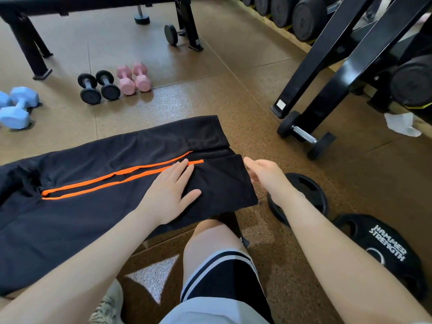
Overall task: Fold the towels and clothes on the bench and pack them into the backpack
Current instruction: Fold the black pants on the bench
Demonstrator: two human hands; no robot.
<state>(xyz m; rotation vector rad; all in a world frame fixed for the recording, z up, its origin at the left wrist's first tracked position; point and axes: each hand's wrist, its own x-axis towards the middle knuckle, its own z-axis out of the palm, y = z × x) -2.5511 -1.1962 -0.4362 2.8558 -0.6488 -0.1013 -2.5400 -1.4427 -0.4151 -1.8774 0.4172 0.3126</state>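
Left hand (pixel 171 192) presses flat on black trousers (pixel 93 183); right hand (pixel 264 176) grips their hem.

head-worn view, downward, close – bench (pixel 229 220)

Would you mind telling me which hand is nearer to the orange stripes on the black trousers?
Left. The left hand lies flat on the black trousers, fingertips touching the orange stripes. The right hand sits past the trouser hem, off to the right of the stripes.

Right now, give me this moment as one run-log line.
stage: folding | item: black trousers flat on bench | left hand: pressing trousers | right hand: at hem edge, grip unclear | backpack: unseen
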